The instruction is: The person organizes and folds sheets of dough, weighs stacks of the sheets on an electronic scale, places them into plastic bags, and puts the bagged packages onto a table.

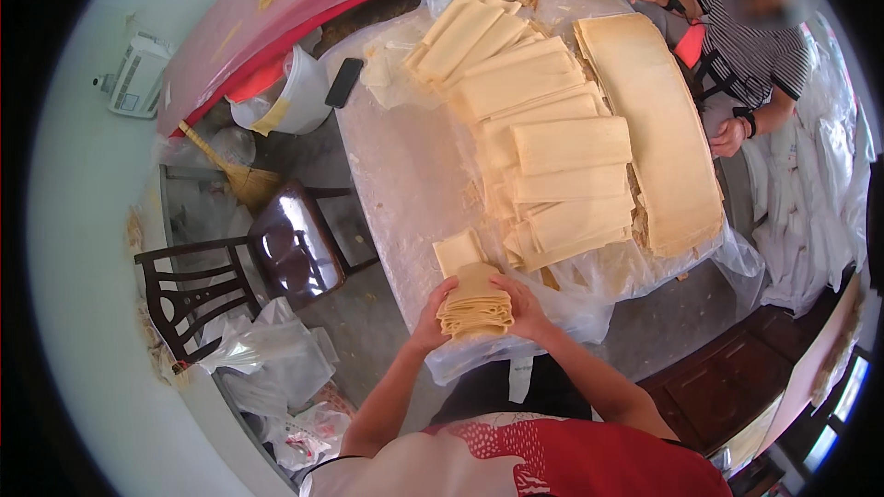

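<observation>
Between both palms I hold a thick stack of folded, pale yellow tofu skin sheets [476,311] at the table's near edge. My left hand [433,313] presses its left side, and my right hand [526,309] grips the right side. The folded edges of the layers face me. Just behind the stack lies a small folded tofu skin piece [457,249], partly covered by it. Farther right, overlapping piles of long folded tofu skin [571,146] spread across the table. Beyond them is a tall pile of wide flat sheets [656,129].
Clear plastic covers the table [405,184]; a black phone [344,83] lies at its left edge. A dark chair [295,244], a broom [244,179] and a white bucket [299,97] stand left. Another person [750,46] sits at the far right, beside white sacks [801,212].
</observation>
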### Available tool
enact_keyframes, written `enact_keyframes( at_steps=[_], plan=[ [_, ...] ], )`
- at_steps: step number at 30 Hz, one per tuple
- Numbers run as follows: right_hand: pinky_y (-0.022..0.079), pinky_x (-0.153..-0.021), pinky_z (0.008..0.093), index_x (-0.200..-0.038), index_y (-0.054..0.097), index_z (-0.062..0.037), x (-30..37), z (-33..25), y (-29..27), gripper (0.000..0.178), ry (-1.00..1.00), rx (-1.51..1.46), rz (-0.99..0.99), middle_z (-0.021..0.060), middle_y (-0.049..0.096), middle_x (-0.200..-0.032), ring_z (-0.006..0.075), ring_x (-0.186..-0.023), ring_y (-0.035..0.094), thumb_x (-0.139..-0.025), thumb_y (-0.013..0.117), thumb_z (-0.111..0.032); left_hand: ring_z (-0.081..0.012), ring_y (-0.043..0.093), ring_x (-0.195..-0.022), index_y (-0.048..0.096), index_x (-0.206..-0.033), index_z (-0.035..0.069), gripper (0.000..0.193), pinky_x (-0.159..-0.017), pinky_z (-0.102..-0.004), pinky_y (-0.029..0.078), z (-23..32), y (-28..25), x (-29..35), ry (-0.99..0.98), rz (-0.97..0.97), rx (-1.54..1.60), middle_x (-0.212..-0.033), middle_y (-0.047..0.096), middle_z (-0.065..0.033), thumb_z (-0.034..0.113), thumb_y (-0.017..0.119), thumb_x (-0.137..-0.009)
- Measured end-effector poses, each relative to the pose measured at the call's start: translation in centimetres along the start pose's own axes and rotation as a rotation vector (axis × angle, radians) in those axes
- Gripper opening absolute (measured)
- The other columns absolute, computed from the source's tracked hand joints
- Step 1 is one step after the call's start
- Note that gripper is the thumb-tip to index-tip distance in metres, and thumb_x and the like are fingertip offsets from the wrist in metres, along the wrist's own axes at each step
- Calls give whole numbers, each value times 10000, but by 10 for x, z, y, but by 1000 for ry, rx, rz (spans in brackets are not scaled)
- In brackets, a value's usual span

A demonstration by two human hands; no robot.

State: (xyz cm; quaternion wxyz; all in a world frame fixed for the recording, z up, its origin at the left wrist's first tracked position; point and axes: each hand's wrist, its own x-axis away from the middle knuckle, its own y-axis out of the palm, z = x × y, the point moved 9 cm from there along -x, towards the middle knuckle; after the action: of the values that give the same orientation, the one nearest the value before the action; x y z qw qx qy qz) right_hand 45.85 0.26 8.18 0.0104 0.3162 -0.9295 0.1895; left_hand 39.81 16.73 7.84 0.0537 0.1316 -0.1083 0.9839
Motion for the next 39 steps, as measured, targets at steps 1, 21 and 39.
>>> enact_keyframes(
  at_steps=[1, 21, 39],
  plan=[
    [401, -986, 368, -1238, 529, -68, -1, 2, 1, 612, -26, 6, 35, 107, 545, -1242, 273, -1180, 504, -709, 774, -255, -184, 510, -1163, 351, -1384, 38, 800, -1017, -325, 402, -6, 2, 0, -4, 4, 9, -1301, 485, -77, 116, 801, -728],
    [494, -804, 331, -1164, 558, -4, -35, 54, 10, 417, 642, -248, 143, 115, 641, -1043, 196, -905, 622, -878, 643, -295, -229, 616, -1006, 397, -1324, 65, 572, -846, -375, 535, -34, 26, -30, -528, 259, 782, -1155, 594, -113, 54, 672, -822],
    [470, -788, 337, -1096, 555, -105, -66, 177, -126, 304, 770, -1217, 705, 70, 613, -1065, 193, -958, 596, -877, 635, -300, -390, 399, -1252, 524, -1265, 70, 565, -1043, -467, 335, 101, 5, -219, 266, 464, -679, -1334, 447, -193, 102, 707, -732]
  ],
)
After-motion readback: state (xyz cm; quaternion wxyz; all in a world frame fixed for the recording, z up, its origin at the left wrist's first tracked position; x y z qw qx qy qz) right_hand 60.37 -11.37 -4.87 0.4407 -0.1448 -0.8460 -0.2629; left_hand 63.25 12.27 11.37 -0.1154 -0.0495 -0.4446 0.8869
